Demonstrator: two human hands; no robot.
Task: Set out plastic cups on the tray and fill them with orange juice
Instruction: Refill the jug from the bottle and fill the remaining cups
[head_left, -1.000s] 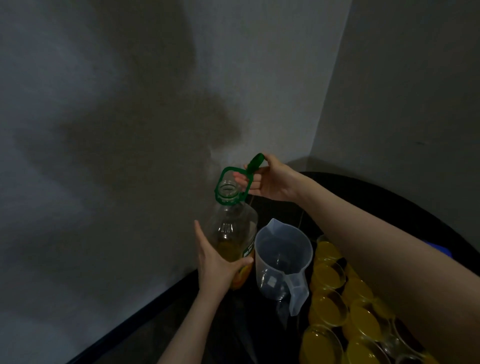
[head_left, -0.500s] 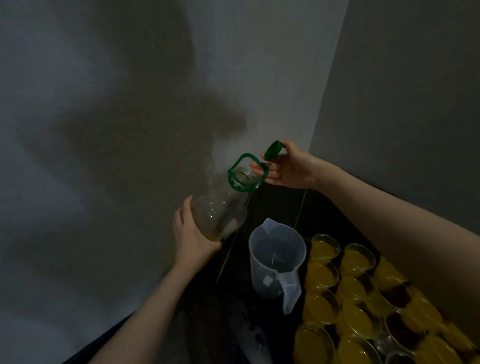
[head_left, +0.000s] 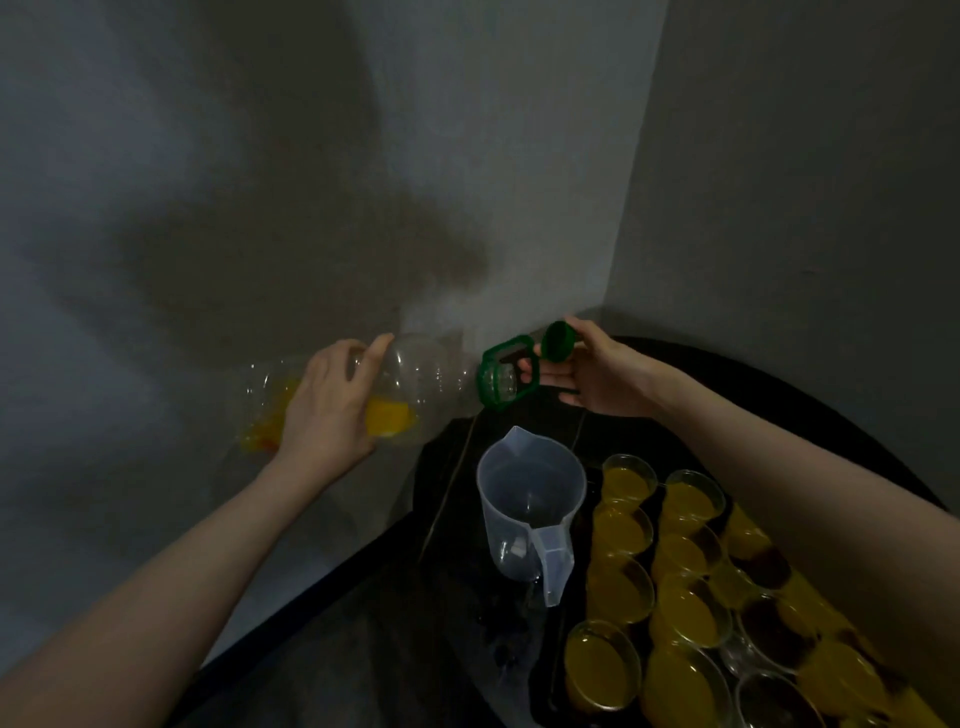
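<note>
A clear plastic bottle (head_left: 415, 384) lies almost level across the middle of the frame, held in the air in front of the grey wall (head_left: 260, 182), its mouth pointing right. The left hand (head_left: 327, 405) wraps round its body from the near side, fingers curled over the top. A little orange juice (head_left: 387, 415) pools along the bottle's lower side; the bottle's base, left of the hand, is blurred and hard to read. The right hand (head_left: 597, 374) grips the green handle ring (head_left: 501, 376) at the neck with curled fingers, and also pinches the green cap (head_left: 558, 340) between thumb and forefinger.

Below the bottle mouth, at centre, an empty translucent jug (head_left: 527, 499) stands upright on the dark table (head_left: 452, 571), handle toward the viewer. Open dark surface lies between the jug and the table's left edge, which runs diagonally toward the lower left of the frame along the wall. Just right of the jug, plastic cups (head_left: 623, 530) filled with orange juice crowd together in rows on a dark tray (head_left: 558, 670), whose near left rim is barely distinguishable from the table. The right forearm covers the cups in the far right rows, and the lower right cups are cut off by the frame. A few cups near the bottom look dark; their contents cannot be told. The walls meet in a corner above the right hand.
</note>
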